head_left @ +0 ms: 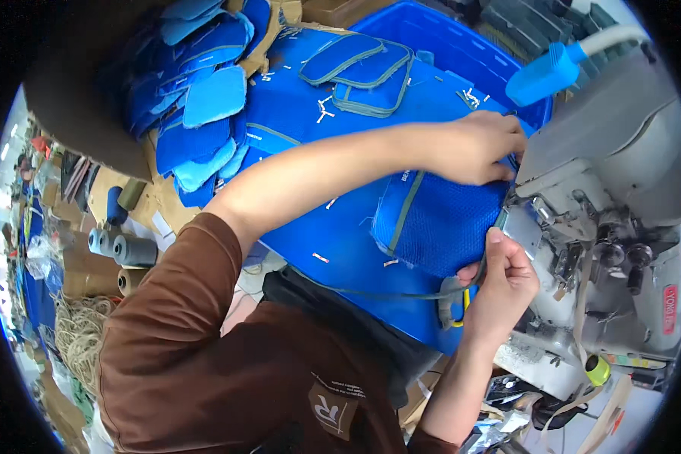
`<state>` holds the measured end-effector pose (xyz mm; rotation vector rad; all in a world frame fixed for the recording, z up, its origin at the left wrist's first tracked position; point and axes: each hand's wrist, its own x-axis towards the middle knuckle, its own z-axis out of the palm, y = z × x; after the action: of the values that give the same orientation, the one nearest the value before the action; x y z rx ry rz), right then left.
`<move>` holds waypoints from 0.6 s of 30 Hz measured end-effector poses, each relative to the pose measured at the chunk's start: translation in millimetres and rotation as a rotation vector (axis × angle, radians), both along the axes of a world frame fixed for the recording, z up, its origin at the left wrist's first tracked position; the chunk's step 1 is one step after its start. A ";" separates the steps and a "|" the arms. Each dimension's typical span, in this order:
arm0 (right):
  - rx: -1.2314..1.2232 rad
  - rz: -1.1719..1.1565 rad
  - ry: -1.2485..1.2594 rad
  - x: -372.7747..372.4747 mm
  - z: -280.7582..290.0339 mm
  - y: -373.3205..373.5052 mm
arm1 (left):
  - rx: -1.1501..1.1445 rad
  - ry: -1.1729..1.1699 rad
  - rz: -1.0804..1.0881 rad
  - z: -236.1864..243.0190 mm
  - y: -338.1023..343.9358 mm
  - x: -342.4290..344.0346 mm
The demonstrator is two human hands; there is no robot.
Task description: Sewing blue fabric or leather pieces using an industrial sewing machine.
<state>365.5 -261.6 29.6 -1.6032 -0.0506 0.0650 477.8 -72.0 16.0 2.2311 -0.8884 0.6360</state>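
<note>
A blue mesh fabric piece [450,219] with a grey-green stripe and a frayed left edge lies flat against the sewing machine [575,219]. My left hand [480,147] reaches across from the left, its fingers curled down on the piece's far corner; the fingertips are partly hidden. At the near right corner, my right hand [505,276] pinches the edge between thumb and fingers, close to the machine's metal plate. A narrow dark binding strip [386,294] runs from the left toward this hand. Beside it lies a tool with a yellow handle [465,309].
Finished-looking blue pouch pieces [371,72] lie on the blue table [295,227]; more blue pieces [212,98] are heaped at the left. Behind stands a blue bin [439,30]. A light-blue lamp-like fitting [548,72] hangs by the machine. Thread spools [132,250] stand left.
</note>
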 end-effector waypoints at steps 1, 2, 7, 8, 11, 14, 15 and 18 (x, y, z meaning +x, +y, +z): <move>0.016 0.004 0.010 -0.3 -0.6 -1.6 | -0.079 -0.007 0.077 -0.8 -3.9 -14.1; 0.038 0.004 0.019 -1.4 -0.9 -2.4 | -0.102 -0.061 0.166 4.4 -7.4 -34.9; 0.134 0.103 0.134 -38.7 -12.3 -7.5 | 0.043 -0.079 0.114 13.2 -11.9 -110.6; 0.153 0.111 0.176 -51.0 -16.9 -11.9 | 0.063 -0.123 0.101 10.8 -13.0 -115.8; 0.009 0.138 -0.017 -86.1 -31.1 -37.6 | 0.171 -0.207 0.094 9.9 -22.8 -124.6; 0.033 0.327 -0.226 -121.1 -10.0 -37.7 | 0.090 -0.228 0.115 2.0 -28.9 -124.4; -0.076 0.445 -0.309 -122.1 14.6 -31.1 | -0.028 -0.182 0.122 -2.9 -31.1 -123.7; -0.240 0.672 -0.626 -112.4 21.2 -39.7 | -0.183 -0.140 0.123 -3.5 -33.3 -132.7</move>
<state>253.1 -301.3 50.9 -1.7285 -1.1003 0.0878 345.1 -105.3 12.5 2.1070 -0.7324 0.9033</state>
